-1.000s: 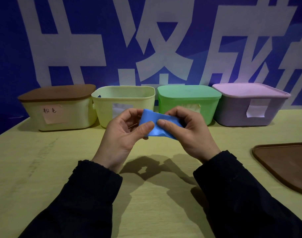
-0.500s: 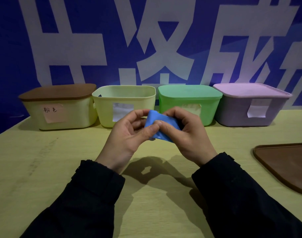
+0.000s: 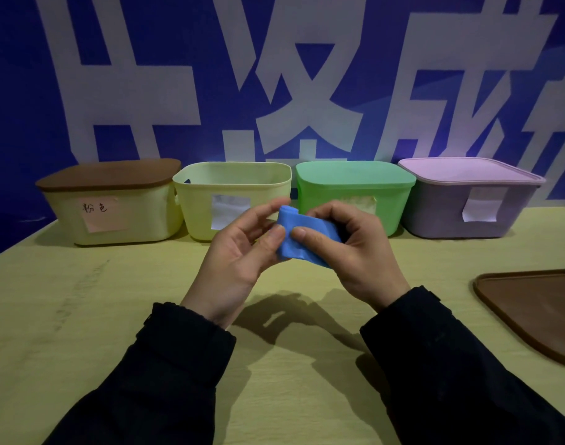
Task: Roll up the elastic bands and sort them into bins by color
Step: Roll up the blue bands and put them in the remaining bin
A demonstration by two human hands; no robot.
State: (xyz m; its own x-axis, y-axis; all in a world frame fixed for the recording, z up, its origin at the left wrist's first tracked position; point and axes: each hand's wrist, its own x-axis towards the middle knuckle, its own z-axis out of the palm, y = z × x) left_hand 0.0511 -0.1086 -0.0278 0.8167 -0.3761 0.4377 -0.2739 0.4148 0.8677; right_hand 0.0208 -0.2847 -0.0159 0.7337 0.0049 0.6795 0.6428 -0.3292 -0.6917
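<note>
Pale yellow-green wooden table (image 3: 82,332), seen from head height looking down. Behind it, a deep blue wall banner (image 3: 17,91) with very large white characters.

Along the table's far edge, four bins in a row. Far left: cream bin (image 3: 120,220) closed by a brown lid (image 3: 109,174), with a pink handwritten label on its front. Next to it: open yellow bin (image 3: 233,187), no lid, white label on the front; a small dark blue speck by its inner left rim, too small to identify. Then a green bin (image 3: 355,194) closed by a matching green lid, its label partly hidden by the hands. Far right: lilac bin (image 3: 467,203) under a lilac lid, with a white label curling off. Contents of the three closed bins hidden.

Loose brown lid (image 3: 538,309) lying flat at the table's right edge, partly out of frame.

Above the table's middle, in front of the yellow and green bins: blue elastic band (image 3: 302,239), partly rolled. Left hand (image 3: 239,255) pinching its rolled end between thumb and curled fingers. Right hand (image 3: 355,252) gripping the flat part, thumb on top, fingers curled behind. Black sleeves (image 3: 165,380) on both arms.
</note>
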